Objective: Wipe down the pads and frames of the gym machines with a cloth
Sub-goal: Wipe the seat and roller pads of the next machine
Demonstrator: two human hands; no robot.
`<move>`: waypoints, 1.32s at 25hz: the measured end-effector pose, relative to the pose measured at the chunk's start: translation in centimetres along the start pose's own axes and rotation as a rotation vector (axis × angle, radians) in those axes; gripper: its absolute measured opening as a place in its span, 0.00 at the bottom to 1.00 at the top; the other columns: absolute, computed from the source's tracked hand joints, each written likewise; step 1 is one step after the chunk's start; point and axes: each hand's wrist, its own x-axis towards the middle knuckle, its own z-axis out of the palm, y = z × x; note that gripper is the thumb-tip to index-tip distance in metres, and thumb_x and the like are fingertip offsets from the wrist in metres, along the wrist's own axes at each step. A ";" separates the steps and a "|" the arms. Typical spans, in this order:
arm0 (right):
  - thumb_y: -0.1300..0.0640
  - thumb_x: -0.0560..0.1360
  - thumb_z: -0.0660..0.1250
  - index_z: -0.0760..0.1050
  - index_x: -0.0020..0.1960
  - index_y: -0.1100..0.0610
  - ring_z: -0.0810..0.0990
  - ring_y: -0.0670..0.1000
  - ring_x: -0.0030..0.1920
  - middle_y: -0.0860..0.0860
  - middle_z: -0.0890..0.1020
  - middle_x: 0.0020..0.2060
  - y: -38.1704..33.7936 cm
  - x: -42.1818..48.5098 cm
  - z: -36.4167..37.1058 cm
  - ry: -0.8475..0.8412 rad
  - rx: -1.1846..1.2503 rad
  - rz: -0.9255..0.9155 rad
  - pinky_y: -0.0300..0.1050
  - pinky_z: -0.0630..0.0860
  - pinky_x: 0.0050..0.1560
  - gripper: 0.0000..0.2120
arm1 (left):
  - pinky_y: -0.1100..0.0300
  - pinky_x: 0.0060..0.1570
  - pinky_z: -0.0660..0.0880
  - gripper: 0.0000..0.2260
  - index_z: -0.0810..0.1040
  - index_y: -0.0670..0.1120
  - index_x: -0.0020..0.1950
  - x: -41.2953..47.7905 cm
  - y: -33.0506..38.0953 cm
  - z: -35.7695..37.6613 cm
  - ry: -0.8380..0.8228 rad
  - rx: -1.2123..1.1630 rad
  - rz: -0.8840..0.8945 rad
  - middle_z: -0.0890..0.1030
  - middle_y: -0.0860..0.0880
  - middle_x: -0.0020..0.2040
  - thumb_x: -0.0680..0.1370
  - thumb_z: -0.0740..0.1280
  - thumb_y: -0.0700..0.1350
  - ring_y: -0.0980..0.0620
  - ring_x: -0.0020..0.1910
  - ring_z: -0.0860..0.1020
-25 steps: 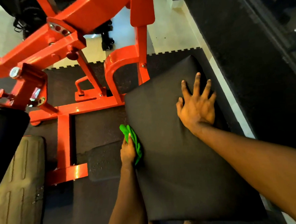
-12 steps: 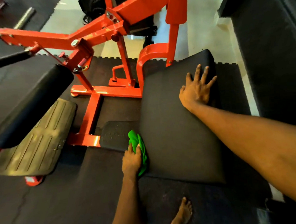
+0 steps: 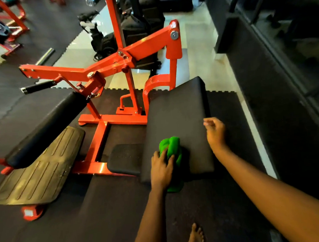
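A flat black seat pad point(image 3: 177, 120) belongs to an orange-framed gym machine point(image 3: 133, 53). My left hand point(image 3: 162, 167) holds a bunched green cloth point(image 3: 172, 151) against the near part of the pad's top. A fold of the cloth hangs below the pad's front edge. My right hand point(image 3: 215, 133) hovers at the pad's right edge with fingers loosely curled and nothing in it. A long black roller pad point(image 3: 46, 128) slants at the left, above a ribbed footplate point(image 3: 37, 169).
A small black rubber step point(image 3: 125, 158) sits left of the seat pad on the orange base bar point(image 3: 99, 142). Black rubber mats cover the floor. My bare foot point(image 3: 195, 237) stands near the bottom. A dark wall ledge point(image 3: 263, 78) runs along the right. Other machines stand at top left.
My left hand brought the cloth from the pad's left side edge up onto its top. My right hand lifted off the pad and drew back to its right edge. The view pulled back.
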 end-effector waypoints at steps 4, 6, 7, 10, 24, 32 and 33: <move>0.52 0.82 0.64 0.78 0.50 0.55 0.81 0.54 0.45 0.56 0.82 0.43 -1.3 -4.0 -3.7 -0.093 0.323 0.242 0.51 0.76 0.48 0.08 | 0.56 0.70 0.64 0.26 0.67 0.49 0.78 0.4 6.8 0.1 -0.176 -0.195 0.205 0.72 0.43 0.67 0.81 0.59 0.56 0.47 0.67 0.69; 0.50 0.77 0.72 0.75 0.63 0.58 0.81 0.59 0.55 0.58 0.82 0.54 -0.7 -4.8 -4.4 -0.103 0.209 0.273 0.55 0.78 0.57 0.19 | 0.60 0.64 0.73 0.23 0.66 0.45 0.77 0.4 8.1 -0.3 -0.250 -0.361 0.242 0.73 0.46 0.68 0.84 0.59 0.51 0.49 0.67 0.73; 0.52 0.73 0.76 0.70 0.70 0.58 0.80 0.61 0.59 0.59 0.80 0.59 -0.2 -5.2 -4.7 -0.096 0.082 0.276 0.57 0.77 0.61 0.29 | 0.64 0.56 0.76 0.20 0.65 0.44 0.77 0.2 8.3 -0.6 -0.280 -0.431 0.221 0.73 0.47 0.67 0.85 0.58 0.47 0.51 0.63 0.75; 0.65 0.73 0.74 0.61 0.79 0.58 0.77 0.62 0.65 0.62 0.76 0.67 -0.1 -5.7 -5.5 0.001 -0.080 0.273 0.55 0.73 0.66 0.38 | 0.55 0.53 0.80 0.15 0.69 0.48 0.73 -0.3 7.8 -1.3 -0.237 -0.429 0.199 0.76 0.50 0.64 0.86 0.57 0.47 0.50 0.59 0.79; 0.32 0.74 0.66 0.47 0.83 0.49 0.70 0.67 0.68 0.65 0.66 0.74 -0.5 -8.5 1.2 0.049 -0.624 0.346 0.60 0.67 0.66 0.48 | 0.52 0.73 0.60 0.19 0.69 0.44 0.76 7.4 -1.6 1.0 -0.133 0.156 0.126 0.67 0.42 0.77 0.85 0.57 0.45 0.43 0.76 0.64; 0.43 0.84 0.54 0.68 0.71 0.62 0.76 0.67 0.63 0.65 0.79 0.62 -2.3 2.6 3.9 0.146 -0.689 0.429 0.61 0.71 0.61 0.26 | 0.41 0.76 0.52 0.22 0.56 0.57 0.81 15.0 0.2 4.5 -0.055 0.206 -0.014 0.52 0.50 0.83 0.86 0.52 0.52 0.45 0.80 0.53; 0.44 0.85 0.54 0.68 0.70 0.62 0.76 0.67 0.63 0.64 0.79 0.61 -2.7 4.4 4.5 0.147 -0.699 0.412 0.61 0.72 0.60 0.25 | 0.39 0.76 0.50 0.23 0.53 0.60 0.81 15.9 0.5 4.8 -0.062 0.191 -0.064 0.50 0.52 0.83 0.86 0.52 0.53 0.47 0.81 0.50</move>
